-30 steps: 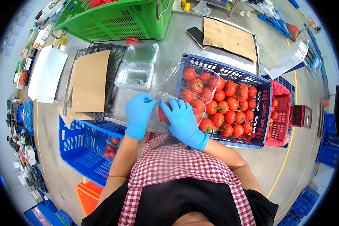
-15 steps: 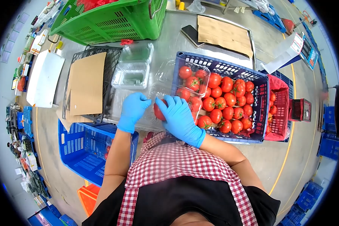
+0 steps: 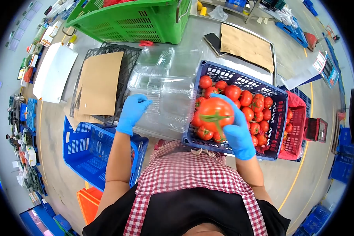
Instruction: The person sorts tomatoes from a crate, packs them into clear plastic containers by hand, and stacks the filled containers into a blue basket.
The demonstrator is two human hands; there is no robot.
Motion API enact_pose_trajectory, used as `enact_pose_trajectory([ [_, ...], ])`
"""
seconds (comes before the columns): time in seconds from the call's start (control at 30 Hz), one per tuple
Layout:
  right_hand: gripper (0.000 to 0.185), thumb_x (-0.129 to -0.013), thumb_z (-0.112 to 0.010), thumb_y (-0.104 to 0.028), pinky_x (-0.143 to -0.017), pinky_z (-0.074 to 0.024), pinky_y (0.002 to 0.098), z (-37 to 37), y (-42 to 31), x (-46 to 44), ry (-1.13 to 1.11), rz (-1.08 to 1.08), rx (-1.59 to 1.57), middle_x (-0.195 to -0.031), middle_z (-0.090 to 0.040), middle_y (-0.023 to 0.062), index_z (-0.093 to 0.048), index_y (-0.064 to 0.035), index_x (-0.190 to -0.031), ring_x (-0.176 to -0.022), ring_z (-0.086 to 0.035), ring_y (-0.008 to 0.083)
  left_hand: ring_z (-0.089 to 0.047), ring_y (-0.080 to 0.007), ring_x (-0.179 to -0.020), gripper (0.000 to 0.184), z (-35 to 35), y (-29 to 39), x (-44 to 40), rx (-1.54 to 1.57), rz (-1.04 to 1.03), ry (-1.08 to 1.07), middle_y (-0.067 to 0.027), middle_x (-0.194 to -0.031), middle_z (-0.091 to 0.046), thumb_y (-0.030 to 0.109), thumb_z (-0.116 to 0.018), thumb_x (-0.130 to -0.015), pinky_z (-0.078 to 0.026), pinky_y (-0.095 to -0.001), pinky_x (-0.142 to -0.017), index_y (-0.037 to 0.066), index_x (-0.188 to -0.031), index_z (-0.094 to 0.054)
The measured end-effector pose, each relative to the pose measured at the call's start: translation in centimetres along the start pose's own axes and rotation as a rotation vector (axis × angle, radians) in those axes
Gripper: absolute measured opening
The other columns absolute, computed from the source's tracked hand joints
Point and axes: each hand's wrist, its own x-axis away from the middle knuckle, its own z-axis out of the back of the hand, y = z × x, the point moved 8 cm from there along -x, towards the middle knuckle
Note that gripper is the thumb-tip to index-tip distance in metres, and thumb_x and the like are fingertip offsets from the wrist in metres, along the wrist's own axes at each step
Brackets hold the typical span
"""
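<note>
The right blue-gloved hand (image 3: 238, 135) has swung over the dark-blue perforated plastic crate (image 3: 244, 78), fingers curled round a large red tomato (image 3: 215, 109), leaving the clear plastic container (image 3: 173, 96), left of the crate, apparently bare. The left blue-gloved hand (image 3: 133, 111) bunches its fingers near it, grip unclear.

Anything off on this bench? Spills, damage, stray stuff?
Two minor oddities: a dark phone-like slab lies angled by the brown cardboard, seemingly unrelated to produce packing; a loose red scrap sits beside the green crate, apparently stray. No spill visible; the tomatoes show no obvious damage.
</note>
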Motion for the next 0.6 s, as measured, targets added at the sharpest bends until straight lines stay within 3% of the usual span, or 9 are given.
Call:
enact_pose_trajectory([
  [0.1,0.079,-0.065,-0.075,-0.022,-0.103,-0.0374,0.0345,2.9,0.0,0.7,0.136,0.037,0.023,-0.129,-0.051,0.0099,-0.042,0.0019,-0.133,-0.12,-0.049,0.021,-0.051,-0.0099,-0.06,0.021,-0.2,-0.9,0.2,0.11,0.088,-0.088,-0.0031,-0.067,-0.058,0.018,-0.067,-0.082,-0.045,-0.0261,-0.058,-0.002,-0.077,-0.062],
  [0.23,0.076,-0.068,-0.073,-0.02,-0.104,-0.0367,0.0343,4.0,1.4,1.4,0.184,-0.014,-0.02,-0.131,-0.05,0.0096,-0.042,0.0013,-0.133,-0.12,-0.049,0.0209,-0.057,-0.0092,-0.072,0.02,-1.5,-2.8,0.3,0.228,0.197,-0.19,-0.0015,-0.079,-0.061,0.019,-0.068,-0.082,-0.05,-0.0236,-0.067,0.0,-0.088,-0.066],
  [0.33,0.076,-0.068,-0.074,-0.02,-0.104,-0.0368,0.0342,4.2,2.7,1.8,0.177,-0.035,-0.033,-0.132,-0.049,0.0095,-0.041,0.0007,-0.134,-0.121,-0.048,0.0207,-0.056,-0.009,-0.072,0.021,-1.7,-3.2,0.2,0.278,0.248,-0.16,-0.0014,-0.081,-0.061,0.019,-0.068,-0.082,-0.05,-0.0236,-0.067,-0.001,-0.09,-0.066],
  [0.43,0.076,-0.069,-0.075,-0.02,-0.104,-0.0372,0.0339,4.1,3.5,1.8,0.151,-0.069,-0.037,-0.134,-0.048,0.0095,-0.041,0.0006,-0.134,-0.122,-0.047,0.0205,-0.055,-0.0094,-0.068,0.023,-0.7,-4.2,-0.4,0.372,0.254,-0.059,-0.0016,-0.079,-0.061,0.018,-0.07,-0.08,-0.05,-0.0239,-0.064,-0.002,-0.09,-0.065],
  [0.6,0.073,-0.07,-0.073,-0.017,-0.103,-0.0377,0.0339,3.5,3.9,1.9,0.153,-0.092,-0.037,-0.132,-0.049,0.0097,-0.042,0.0005,-0.134,-0.12,-0.049,0.0207,-0.056,-0.0126,-0.059,0.018,6.6,-8.9,-5.9,0.058,0.051,0.295,-0.0047,-0.068,-0.062,0.015,-0.073,-0.074,-0.047,-0.0267,-0.057,0.0,-0.081,-0.068],
])
